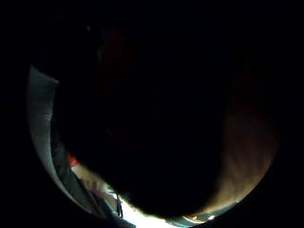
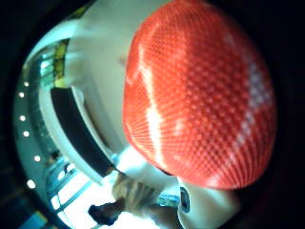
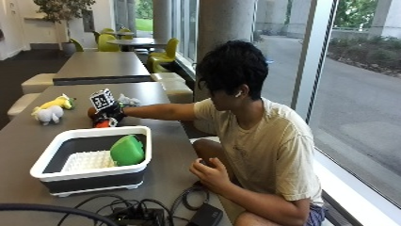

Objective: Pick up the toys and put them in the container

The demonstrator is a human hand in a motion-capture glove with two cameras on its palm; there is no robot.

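Note:
My gloved right hand (image 3: 108, 114) reaches across the grey table, just beyond the far rim of the white container (image 3: 81, 133). It holds an orange-red ball (image 3: 102, 124) low over the table, with its fingers curled over the ball. That dimpled ball (image 2: 200, 95) fills the thumb side palm view, close against the palm. The little finger side view is almost wholly dark. A green toy (image 3: 127, 149) lies inside the container, against its right wall. A white plush and a yellow plush (image 3: 51, 109) lie on the table to the left of the hand.
A small pale toy (image 3: 129, 100) lies beyond the hand near the table's far edge. Black cables (image 3: 138, 212) lie at the near edge, in front of the container. The person's bare left hand (image 3: 210, 172) rests by their lap. More tables and chairs stand behind.

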